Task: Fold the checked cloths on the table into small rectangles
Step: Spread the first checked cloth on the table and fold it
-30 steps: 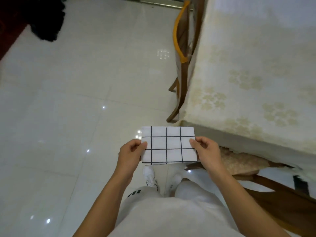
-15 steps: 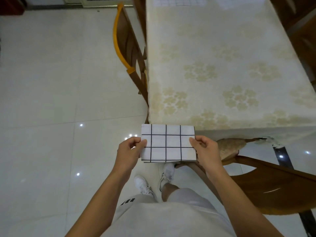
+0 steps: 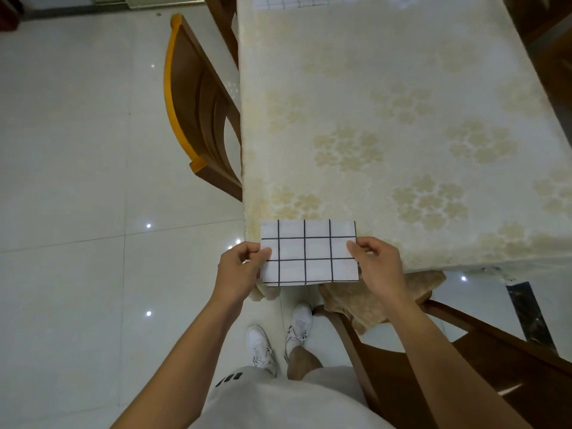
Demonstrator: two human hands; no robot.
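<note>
My left hand (image 3: 238, 267) and right hand (image 3: 379, 267) pinch the folded checked cloth (image 3: 309, 253) by its short edges with curled fingers, holding it above the counter's (image 3: 387, 119) near edge.

Even, soft light; glare dots on floor (image 3: 77, 181).
</note>
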